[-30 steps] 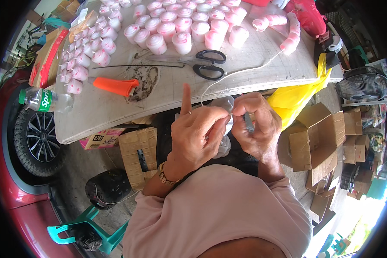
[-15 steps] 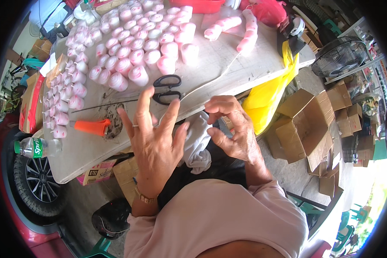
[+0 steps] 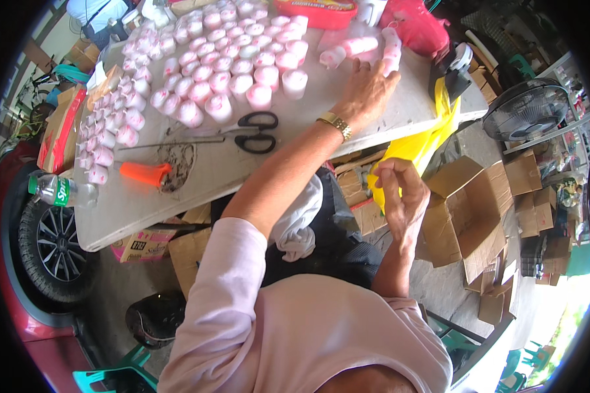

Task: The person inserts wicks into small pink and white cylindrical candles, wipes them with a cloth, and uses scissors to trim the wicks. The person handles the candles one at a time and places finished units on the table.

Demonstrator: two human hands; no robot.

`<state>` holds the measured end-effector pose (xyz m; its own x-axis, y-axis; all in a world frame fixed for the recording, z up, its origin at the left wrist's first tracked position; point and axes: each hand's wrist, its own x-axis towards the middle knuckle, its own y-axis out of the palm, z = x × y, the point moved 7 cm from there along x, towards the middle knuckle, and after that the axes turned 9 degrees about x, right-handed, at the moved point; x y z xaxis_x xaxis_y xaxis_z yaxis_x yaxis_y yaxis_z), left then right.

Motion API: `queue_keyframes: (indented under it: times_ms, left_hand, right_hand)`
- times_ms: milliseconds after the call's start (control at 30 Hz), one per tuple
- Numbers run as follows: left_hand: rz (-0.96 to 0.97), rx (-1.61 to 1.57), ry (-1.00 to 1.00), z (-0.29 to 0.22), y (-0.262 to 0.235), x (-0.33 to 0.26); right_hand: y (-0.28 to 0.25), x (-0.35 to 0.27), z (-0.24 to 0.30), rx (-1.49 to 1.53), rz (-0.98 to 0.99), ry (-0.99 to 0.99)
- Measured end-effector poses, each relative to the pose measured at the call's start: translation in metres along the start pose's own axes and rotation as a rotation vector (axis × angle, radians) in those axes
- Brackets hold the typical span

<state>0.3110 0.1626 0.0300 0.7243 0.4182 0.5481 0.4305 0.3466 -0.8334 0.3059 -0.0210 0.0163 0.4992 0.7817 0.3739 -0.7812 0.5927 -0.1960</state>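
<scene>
Palm down, my left hand [image 3: 366, 95] reaches across to the far right of the table. Its fingers are apart at the near end of an upright row of pink-and-white wrapped cylinders [image 3: 392, 44]; whether they grip it is hard to see. A second such row [image 3: 347, 51] lies just left of it. My right hand [image 3: 403, 196] is raised off the table's near edge, fingertips pinched together; anything between them is too small to make out. Black-handled scissors [image 3: 255, 132] lie left of my left forearm. Many more pink-and-white wrapped cylinders [image 3: 219, 82] stand packed on the table [image 3: 196, 196].
An orange plastic piece [image 3: 144, 173] lies by a dark stain, with a clear bottle [image 3: 62, 191] at the left corner. A yellow bag [image 3: 416, 144] hangs off the right edge. Beyond are an opened cardboard box [image 3: 465, 209] and a fan [image 3: 528, 111]. A red bag [image 3: 416, 26] sits at the back.
My left hand has moved from over the near edge, up and right to the row of cylinders. My right hand has shifted right and closed into a pinch. The pale cord across the table no longer shows.
</scene>
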Motion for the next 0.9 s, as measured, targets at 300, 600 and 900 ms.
queue_keyframes:
  times_ms: [300, 600, 900]
  left_hand:
    - [-0.035, -0.715, -0.256, 0.064, -0.148, -0.172]
    - [0.063, -1.014, -0.879, 0.097, -0.234, -0.321]
    - [-0.062, -1.084, -0.837, 0.097, -0.204, -0.315]
  right_hand:
    - [0.057, -0.006, -0.029, 0.075, 0.256, 0.096]
    - [0.149, -0.067, -0.072, -0.613, 0.736, -0.115]
    - [0.06, -0.035, -0.019, 1.01, 0.553, 0.029]
